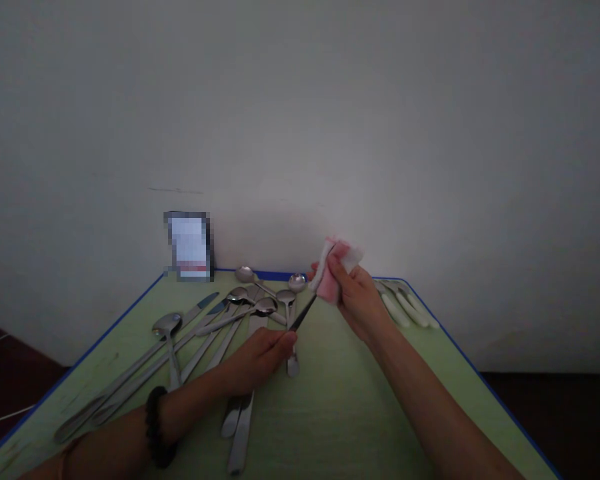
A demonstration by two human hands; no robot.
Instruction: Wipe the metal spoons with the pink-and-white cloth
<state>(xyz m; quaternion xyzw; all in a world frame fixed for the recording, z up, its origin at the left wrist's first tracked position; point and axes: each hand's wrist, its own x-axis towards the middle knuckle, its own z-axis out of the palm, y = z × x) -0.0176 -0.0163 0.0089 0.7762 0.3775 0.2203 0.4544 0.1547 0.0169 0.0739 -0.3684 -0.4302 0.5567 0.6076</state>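
My left hand (pixel 261 358) is closed on the lower end of a slim metal utensil (pixel 304 315), tilted up to the right. A pink and white cloth (pixel 332 272) is wrapped round its upper end, so the tip is hidden. My right hand (pixel 356 293) pinches this cloth, thumb on its front. Several metal spoons (pixel 168 327) and knives (pixel 239 437) lie in a loose pile beneath and left of my left hand.
Utensils with pale handles (pixel 394 310) lie at the table's back right. A lit, blurred screen (pixel 189 247) stands upright at the back left. The green table (pixel 340 413) has a blue edge and meets a grey wall (pixel 300 133).
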